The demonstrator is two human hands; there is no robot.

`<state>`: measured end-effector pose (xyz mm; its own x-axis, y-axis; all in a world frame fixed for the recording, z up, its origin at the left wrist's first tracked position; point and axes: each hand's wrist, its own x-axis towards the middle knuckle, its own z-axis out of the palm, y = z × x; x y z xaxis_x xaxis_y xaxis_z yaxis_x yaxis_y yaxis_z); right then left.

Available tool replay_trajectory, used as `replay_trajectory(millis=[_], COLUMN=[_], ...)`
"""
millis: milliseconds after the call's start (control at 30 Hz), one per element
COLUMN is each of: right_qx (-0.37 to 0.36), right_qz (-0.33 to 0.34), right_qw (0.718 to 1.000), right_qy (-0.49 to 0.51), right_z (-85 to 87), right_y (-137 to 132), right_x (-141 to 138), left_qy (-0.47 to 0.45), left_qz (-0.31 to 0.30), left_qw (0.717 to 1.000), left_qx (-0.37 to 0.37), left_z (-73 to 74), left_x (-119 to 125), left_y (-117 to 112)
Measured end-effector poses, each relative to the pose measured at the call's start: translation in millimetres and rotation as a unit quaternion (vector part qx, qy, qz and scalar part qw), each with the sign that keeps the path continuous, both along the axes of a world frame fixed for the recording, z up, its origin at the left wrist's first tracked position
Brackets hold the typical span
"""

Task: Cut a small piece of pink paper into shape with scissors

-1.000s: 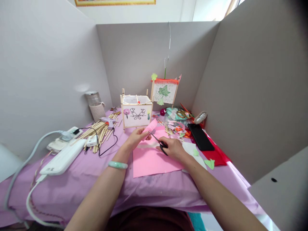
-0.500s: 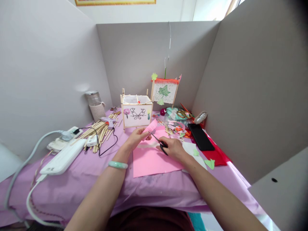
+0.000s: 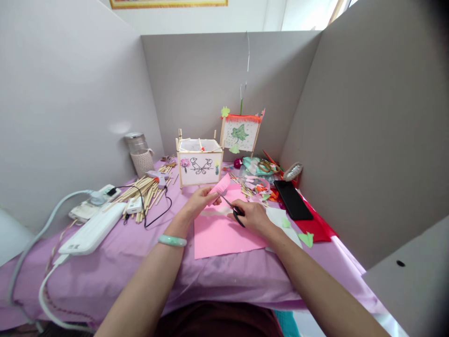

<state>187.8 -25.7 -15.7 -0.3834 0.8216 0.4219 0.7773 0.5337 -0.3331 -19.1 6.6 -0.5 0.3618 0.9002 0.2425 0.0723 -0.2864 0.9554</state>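
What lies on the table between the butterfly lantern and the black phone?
In the head view, a heap of coloured paper scraps lies between the butterfly lantern and the black phone, past the pink strip in the left hand.

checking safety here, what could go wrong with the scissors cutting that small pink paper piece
The black-handled scissors in the right hand cut close to the left hand fingers pinching the small pink paper piece, so a nick seems possible. The piece may also tear or cut unevenly.
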Motion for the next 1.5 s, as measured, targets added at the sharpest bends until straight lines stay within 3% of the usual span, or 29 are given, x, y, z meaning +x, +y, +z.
replay_trajectory(millis=[1500], right_qx=[-0.009], right_qz=[-0.019], right_qw=[1.0], right_qy=[-0.02], right_z=[2.3], right_y=[-0.7], right_x=[-1.5], left_qy=[0.022], left_qz=[-0.015], left_qw=[1.0], left_qx=[0.0], left_z=[5.2], left_x=[1.6], left_y=[-3.8])
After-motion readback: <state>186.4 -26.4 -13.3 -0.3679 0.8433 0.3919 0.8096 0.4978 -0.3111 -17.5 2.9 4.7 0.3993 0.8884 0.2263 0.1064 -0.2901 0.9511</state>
